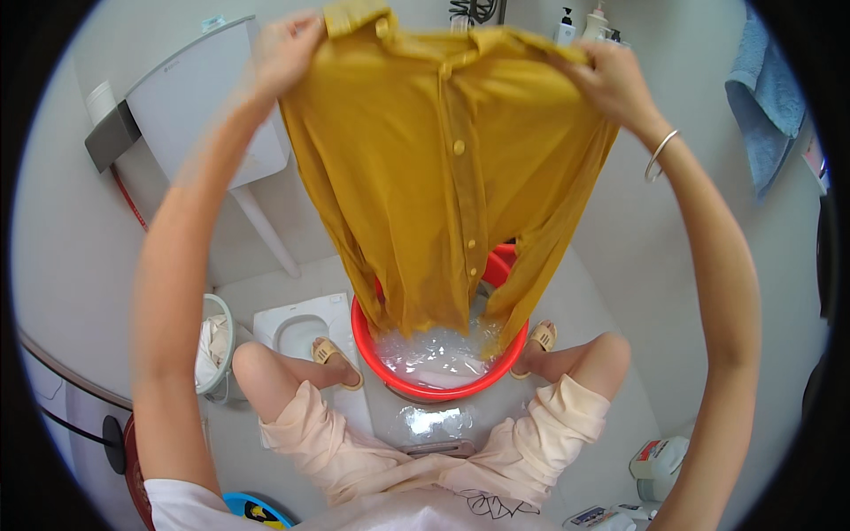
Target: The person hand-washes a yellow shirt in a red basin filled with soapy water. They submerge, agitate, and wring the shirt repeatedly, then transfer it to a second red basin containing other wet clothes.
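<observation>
A mustard-yellow button-front shirt (pixel 392 172) hangs spread out in front of me. My left hand (pixel 287 50) grips it near the collar at one shoulder, slightly blurred. At the other shoulder my right hand (pixel 614 79) pinches the cloth; a silver bangle circles that wrist. The shirt's lower hem and cuffs reach down into a red plastic bucket (pixel 435 393), which stands on the floor between my feet. Water (pixel 431 355) with glinting ripples fills part of it, and a pale shape lies under the surface. Part of the bucket's far side is hidden behind the shirt.
A squat toilet (pixel 302 332) is set in the floor at left, below a white cistern (pixel 206 99). Beside it stands a pale bin (pixel 226 318) with a liner. Detergent bottles (pixel 657 464) stand at lower right. A blue towel (pixel 767 99) hangs on the right wall.
</observation>
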